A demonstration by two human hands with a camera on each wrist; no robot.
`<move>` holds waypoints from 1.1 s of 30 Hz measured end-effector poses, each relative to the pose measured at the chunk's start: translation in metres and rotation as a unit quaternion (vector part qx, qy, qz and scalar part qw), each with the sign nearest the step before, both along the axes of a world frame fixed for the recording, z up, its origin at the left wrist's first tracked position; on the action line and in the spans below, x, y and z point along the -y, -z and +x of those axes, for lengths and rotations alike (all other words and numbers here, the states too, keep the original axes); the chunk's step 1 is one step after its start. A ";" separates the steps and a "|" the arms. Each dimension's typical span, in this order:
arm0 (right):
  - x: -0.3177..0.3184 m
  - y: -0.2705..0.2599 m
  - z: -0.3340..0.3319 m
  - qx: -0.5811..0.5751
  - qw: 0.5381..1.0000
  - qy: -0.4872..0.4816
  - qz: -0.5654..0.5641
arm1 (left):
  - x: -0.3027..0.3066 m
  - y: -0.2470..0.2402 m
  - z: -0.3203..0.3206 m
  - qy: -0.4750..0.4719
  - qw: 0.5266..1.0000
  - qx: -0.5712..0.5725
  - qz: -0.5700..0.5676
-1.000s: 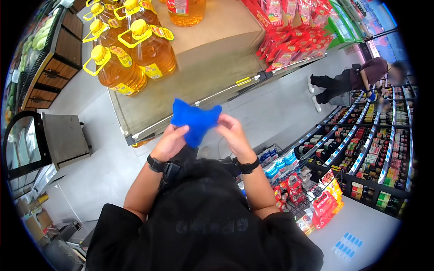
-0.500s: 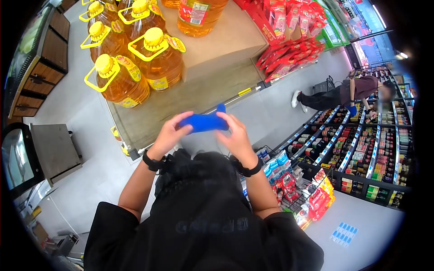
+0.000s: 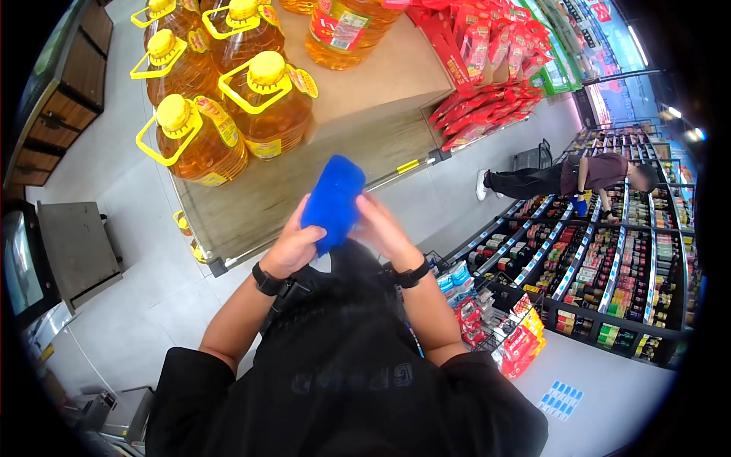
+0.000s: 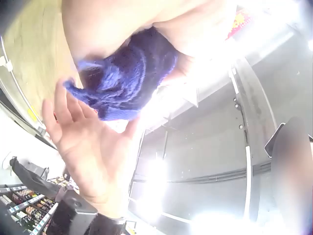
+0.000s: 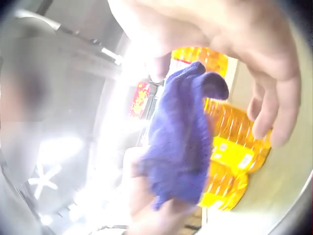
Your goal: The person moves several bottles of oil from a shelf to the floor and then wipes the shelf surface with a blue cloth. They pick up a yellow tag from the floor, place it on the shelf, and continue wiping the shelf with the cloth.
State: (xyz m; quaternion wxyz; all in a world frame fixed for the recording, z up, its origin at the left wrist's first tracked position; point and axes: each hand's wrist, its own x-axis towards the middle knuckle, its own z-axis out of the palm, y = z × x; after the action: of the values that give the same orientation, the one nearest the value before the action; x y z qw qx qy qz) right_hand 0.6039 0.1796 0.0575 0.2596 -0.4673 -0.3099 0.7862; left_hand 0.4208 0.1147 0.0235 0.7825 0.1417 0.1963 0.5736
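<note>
Two bare hands are working on a blue cloth, which is rising between them in front of the wearer's chest and, as seen from the head, is overlapping the near edge of a display table. The left hand is clamping the lower part of the cloth, its thumb lying across the near face. The right hand is facing the cloth's other side with fingers extended and standing apart; owing to blur, whether it is touching the fabric cannot be told with confidence. In the right wrist view, the cloth is showing a folded-over upper end. Large oil bottles with yellow caps are standing on the table to the left, while red packets are filling its right end. Beyond, a person is standing beside stocked shelves.
</note>
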 end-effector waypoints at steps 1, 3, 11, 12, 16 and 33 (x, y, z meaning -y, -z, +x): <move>-0.002 -0.001 0.004 -0.113 0.986 -0.034 -0.116 | -0.002 0.001 0.003 0.005 1.000 -0.002 -0.017; -0.001 0.009 0.004 -0.117 0.989 -0.033 -0.080 | -0.005 0.003 0.012 0.015 0.999 -0.005 -0.048; -0.077 0.049 0.049 0.108 0.975 -0.025 0.191 | -0.036 0.034 0.020 0.016 0.918 -0.394 -0.041; -0.089 0.054 0.063 0.159 0.958 -0.027 0.236 | -0.040 0.038 0.021 0.016 0.910 -0.410 -0.058; -0.132 0.072 0.142 0.274 0.925 -0.058 0.256 | -0.056 0.040 0.025 0.039 0.906 -0.388 -0.163; -0.324 0.195 0.191 0.654 0.654 -0.110 0.365 | -0.050 0.022 0.095 -0.026 0.832 -0.499 -0.242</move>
State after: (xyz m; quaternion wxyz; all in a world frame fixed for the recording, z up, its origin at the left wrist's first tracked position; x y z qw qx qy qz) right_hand 0.7949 0.5041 -0.1374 0.0516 -0.6910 -0.7102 0.1243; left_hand 0.5156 0.1646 0.0020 0.5724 0.2102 0.6961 0.3790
